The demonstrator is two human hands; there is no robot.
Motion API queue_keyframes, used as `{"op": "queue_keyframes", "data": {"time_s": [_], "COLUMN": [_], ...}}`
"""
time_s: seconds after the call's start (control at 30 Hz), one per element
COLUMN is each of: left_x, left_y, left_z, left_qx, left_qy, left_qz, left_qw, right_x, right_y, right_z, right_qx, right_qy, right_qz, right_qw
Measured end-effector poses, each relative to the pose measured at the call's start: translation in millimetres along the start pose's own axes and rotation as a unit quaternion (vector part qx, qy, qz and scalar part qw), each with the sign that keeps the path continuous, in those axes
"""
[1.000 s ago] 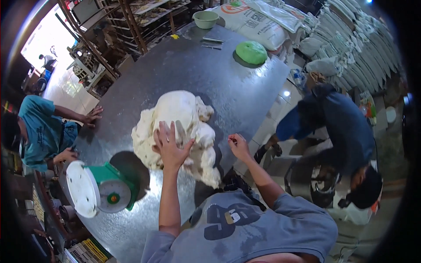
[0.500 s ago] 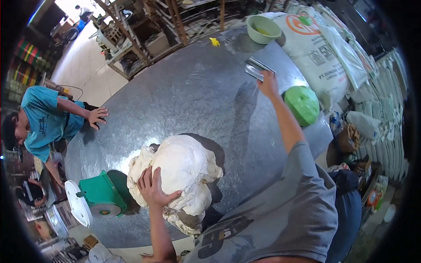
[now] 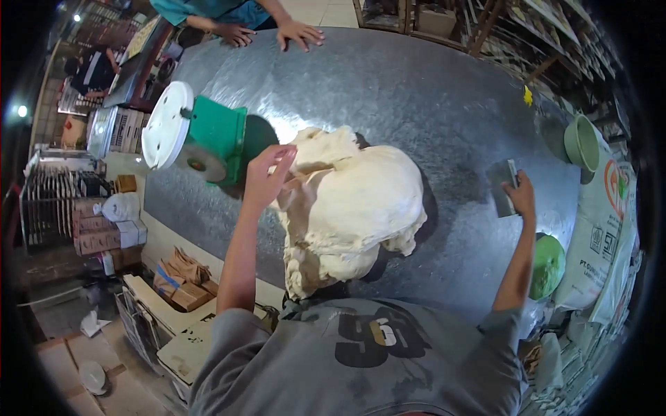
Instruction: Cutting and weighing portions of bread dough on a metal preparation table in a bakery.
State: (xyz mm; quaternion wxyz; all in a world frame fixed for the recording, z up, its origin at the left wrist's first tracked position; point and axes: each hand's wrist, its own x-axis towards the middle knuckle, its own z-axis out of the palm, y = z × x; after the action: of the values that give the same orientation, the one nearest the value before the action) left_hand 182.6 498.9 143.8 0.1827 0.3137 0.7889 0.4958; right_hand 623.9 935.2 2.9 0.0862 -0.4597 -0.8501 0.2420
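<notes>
A big, lumpy mass of pale dough (image 3: 368, 191) sits on the grey metal tabletop (image 3: 458, 104) in front of me. My left hand (image 3: 269, 177) is at its left edge, fingers bent and closed on the dough there. Out to the right, my right hand (image 3: 523, 195) grips a flat metal dough scraper (image 3: 504, 187) just over the tabletop, apart from the dough. Left of the dough stands a green scale (image 3: 215, 139) with a round white plate (image 3: 168, 125) facing sideways.
Across the table, a co-worker's hands (image 3: 298, 33) rest on the far edge. At the right are a pale green bowl (image 3: 583, 144), a bright green wrapped bundle (image 3: 548, 267) and large white sacks (image 3: 596, 236). A small yellow thing (image 3: 528, 96) lies near the far right edge.
My view has swung leftward. My left hand has gone from lying spread on the dough to bent fingers at its left edge. My right hand still holds the scraper, now turned more upright.
</notes>
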Motion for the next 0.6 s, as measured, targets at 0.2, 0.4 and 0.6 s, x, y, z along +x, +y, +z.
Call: {"op": "queue_keyframes", "data": {"time_s": [0.2,0.4,0.6], "left_x": [63.3,148.0,153.0], "left_y": [-47.5,-101.9,-151.4], "left_z": [-21.7,16.5,50.0], "left_qx": [0.03,0.137,0.024], "left_qy": [-0.143,-0.315,-0.443], "left_qz": [-0.01,0.141,0.082], "left_qw": [0.989,0.929,0.892], "right_x": [-81.5,-138.1,-148.5], "right_y": [-257.8,-463.6,-556.5], "right_z": [-2.2,22.2,112.7], "right_qx": [0.359,0.141,-0.037], "right_qy": [0.022,0.039,0.047], "right_qz": [0.007,0.008,0.161], "right_qw": [0.933,0.989,0.985]}}
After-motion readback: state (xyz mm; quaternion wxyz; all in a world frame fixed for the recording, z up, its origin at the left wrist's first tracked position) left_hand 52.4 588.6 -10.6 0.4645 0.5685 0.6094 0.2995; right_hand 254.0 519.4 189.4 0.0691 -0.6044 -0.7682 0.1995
